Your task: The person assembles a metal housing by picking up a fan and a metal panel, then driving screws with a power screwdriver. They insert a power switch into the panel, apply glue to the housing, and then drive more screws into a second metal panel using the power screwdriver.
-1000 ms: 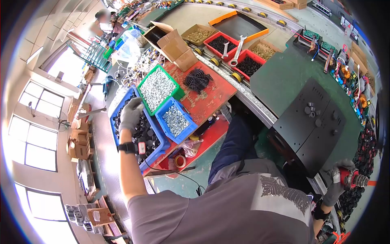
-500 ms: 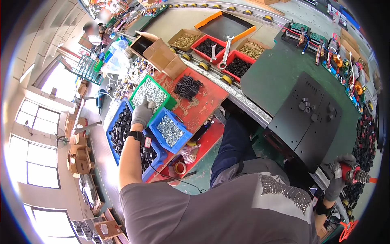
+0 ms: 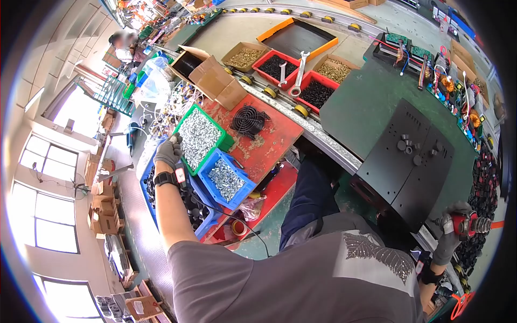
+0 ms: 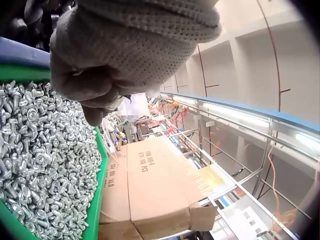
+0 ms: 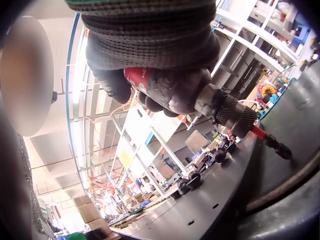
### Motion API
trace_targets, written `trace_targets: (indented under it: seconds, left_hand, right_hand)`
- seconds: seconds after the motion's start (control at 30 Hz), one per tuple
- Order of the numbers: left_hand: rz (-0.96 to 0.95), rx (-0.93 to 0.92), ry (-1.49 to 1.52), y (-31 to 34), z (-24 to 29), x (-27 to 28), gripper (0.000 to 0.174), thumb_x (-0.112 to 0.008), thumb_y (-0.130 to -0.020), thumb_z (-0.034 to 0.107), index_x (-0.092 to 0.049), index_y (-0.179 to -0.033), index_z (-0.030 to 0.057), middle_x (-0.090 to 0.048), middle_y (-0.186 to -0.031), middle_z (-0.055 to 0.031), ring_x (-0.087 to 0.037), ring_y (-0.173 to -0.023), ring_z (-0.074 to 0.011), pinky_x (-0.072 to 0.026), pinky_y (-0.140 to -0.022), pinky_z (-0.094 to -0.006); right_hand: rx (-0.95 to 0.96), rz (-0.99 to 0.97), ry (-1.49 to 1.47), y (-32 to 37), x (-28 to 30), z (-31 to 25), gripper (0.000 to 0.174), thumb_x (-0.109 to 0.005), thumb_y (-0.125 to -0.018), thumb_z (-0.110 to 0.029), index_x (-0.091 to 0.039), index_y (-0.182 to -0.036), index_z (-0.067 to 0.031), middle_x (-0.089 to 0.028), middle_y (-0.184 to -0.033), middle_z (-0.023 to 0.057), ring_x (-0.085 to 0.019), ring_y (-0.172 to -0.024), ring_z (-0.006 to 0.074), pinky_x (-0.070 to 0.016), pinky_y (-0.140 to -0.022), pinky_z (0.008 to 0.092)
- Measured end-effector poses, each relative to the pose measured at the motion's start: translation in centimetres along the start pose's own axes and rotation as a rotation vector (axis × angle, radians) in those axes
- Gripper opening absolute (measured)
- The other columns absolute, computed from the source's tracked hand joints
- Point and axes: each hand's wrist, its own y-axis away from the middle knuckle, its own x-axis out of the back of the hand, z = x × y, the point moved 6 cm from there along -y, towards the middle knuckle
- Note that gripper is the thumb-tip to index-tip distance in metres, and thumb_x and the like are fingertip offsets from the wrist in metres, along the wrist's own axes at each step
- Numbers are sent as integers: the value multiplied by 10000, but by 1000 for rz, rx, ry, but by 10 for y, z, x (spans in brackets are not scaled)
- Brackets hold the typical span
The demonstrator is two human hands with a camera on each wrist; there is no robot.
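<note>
Right hand (image 5: 155,47) wrapped firmly round red driver (image 5: 185,92), near black panel (image 3: 390,153); long axis slanting, bit pointing lower right in right wrist view. Left hand (image 3: 169,152), fingers curled, beside green screw bin (image 3: 224,141); can't tell if holding anything.

High downward head view, close wrist views, green bin (image 4: 25,73) common to head and left

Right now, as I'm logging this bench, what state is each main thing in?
Left grip: fingers curled, contents unclear
Right grip: holding red driver
Green bin: full of screws
Cardboard box: flaps open
Wrenches: lying on red bins
Black panel: small black pieces lying on it
</note>
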Motion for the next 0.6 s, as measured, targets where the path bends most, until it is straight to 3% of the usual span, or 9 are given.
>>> trace_targets:
  seconds: [0.17,0.23,0.27,0.4,0.43,0.47,0.53,0.57,0.6]
  left_hand:
    - [64,4,-107,6,3,-3,153,-475,-983,120,-582,-1088,88,-611,-831,-15,-430,-488,-32,-339,-393,-181]
    - [142,-3,-172,12,2,-6,122,-484,-992,158,-575,-1032,87,-585,-773,9,-416,-479,-32,-334,-389,-186]
    - [113,10,-166,6,1,-3,150,-502,-997,236,-552,-921,116,-508,-668,56,-382,-455,-36,-302,-379,-196]
    - [135,-53,-234,16,13,-11,206,-510,-999,308,-519,-856,160,-440,-609,100,-344,-433,-40,-258,-377,-221]
    - [54,-87,-216,-7,15,9,211,-513,-994,329,-521,-867,162,-433,-599,92,-370,-451,-49,-297,-379,-232]
    - [-11,-71,-239,-8,18,1,211,-513,-994,329,-521,-867,162,-433,-599,92,-370,-451,-49,-297,-379,-232]
    - [-336,-130,11,13,45,-49,158,-433,-1020,182,-539,-1083,83,-377,-605,69,-332,-425,-35,-311,-360,-190]
    - [-288,-172,40,74,53,-120,199,-461,-1014,204,-539,-1137,69,-370,-594,68,-314,-432,-15,-269,-347,-165]
    - [-497,-116,166,50,58,-130,209,-527,-997,207,-541,-1149,65,-465,-697,55,-294,-429,-4,-237,-339,-155]
  right_hand:
    - [29,5,27,2,2,0,417,-637,-803,-47,-487,-1192,-47,-528,-1005,41,-538,-880,125,-474,-789,288]
    - [-23,9,0,5,8,6,413,-640,-804,-50,-487,-1187,-48,-526,-1009,39,-537,-885,123,-475,-795,287]
    - [-72,9,-28,7,11,11,409,-643,-804,-52,-487,-1182,-49,-524,-1014,37,-536,-890,120,-476,-801,286]
    - [-71,40,-77,9,10,2,442,-660,-809,-32,-485,-1215,-39,-533,-1056,49,-543,-941,132,-482,-836,293]
    - [-80,44,-89,14,18,9,473,-665,-809,-15,-482,-1245,-26,-545,-1101,69,-556,-985,156,-490,-877,310]
    - [38,-19,63,18,28,21,510,-645,-849,-60,-442,-1316,-23,-536,-1204,100,-545,-1086,195,-481,-948,346]
    - [-132,-107,-214,29,27,36,596,-605,-938,-212,-323,-1427,-22,-462,-1372,126,-473,-1262,264,-425,-1055,420]
    - [-95,-115,-406,27,14,20,592,-615,-942,-276,-344,-1411,-36,-482,-1350,124,-478,-1260,264,-440,-1044,423]
    - [-22,-127,-275,16,5,3,592,-617,-934,-361,-381,-1377,-46,-500,-1315,117,-517,-1208,246,-460,-1022,407]
